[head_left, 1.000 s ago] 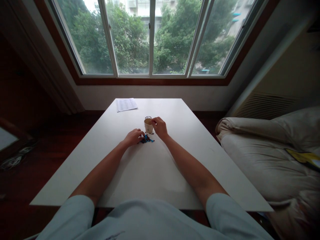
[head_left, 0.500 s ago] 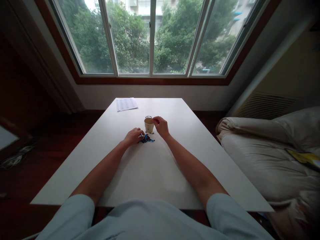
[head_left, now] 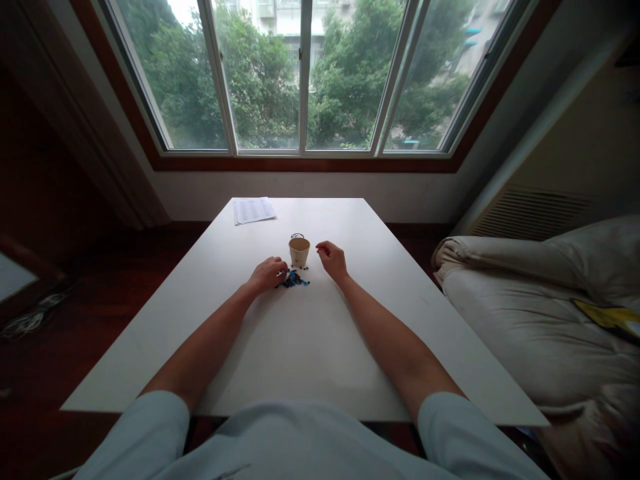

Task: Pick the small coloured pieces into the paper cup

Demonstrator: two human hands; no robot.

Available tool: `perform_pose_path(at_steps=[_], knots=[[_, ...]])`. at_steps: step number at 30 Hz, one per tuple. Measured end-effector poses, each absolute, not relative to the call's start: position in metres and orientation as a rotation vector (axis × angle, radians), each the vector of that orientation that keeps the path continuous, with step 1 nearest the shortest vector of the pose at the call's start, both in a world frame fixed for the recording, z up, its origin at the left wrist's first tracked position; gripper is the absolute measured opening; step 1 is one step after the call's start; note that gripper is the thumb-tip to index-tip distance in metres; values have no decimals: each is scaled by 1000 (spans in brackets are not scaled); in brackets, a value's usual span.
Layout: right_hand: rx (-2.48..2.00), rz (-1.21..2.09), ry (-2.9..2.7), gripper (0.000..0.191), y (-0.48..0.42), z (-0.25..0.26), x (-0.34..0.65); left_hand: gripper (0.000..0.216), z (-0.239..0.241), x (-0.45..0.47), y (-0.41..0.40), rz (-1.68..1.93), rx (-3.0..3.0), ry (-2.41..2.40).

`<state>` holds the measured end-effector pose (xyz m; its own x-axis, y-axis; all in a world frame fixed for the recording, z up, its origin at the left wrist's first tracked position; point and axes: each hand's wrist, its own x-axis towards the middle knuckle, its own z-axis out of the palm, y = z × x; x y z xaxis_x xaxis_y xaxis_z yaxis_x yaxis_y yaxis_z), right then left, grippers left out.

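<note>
A small paper cup stands upright near the middle of the white table. Just in front of it lies a little pile of dark and blue small pieces. My left hand rests on the table at the pile's left edge, its fingers curled and pinched on something small and pale that I cannot make out. My right hand is to the right of the cup, a short gap away, with its fingers curled in and fingertips pinched together; whether anything is between them is hidden.
A printed sheet of paper lies at the table's far left corner. A small dark ring-like thing sits just behind the cup. A cushioned seat with a pale cover stands to the right. Wide windows run along the far wall.
My right hand has drawn away from the cup's rim to the right and lowered toward the table. My left hand has stayed by the pile.
</note>
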<state>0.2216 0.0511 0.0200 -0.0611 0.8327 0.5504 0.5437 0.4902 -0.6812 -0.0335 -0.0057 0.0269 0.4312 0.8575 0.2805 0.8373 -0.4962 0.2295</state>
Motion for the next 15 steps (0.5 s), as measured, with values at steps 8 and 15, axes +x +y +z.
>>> perform_pose_path(at_steps=[8,15], knots=[[-1217,364,-1766,29,56,5,227,12,42,-21,-8,952,2145,1449],[-1164,360,-1786,28,59,-4,225,17,60,-2,1,1300,1409,1111]])
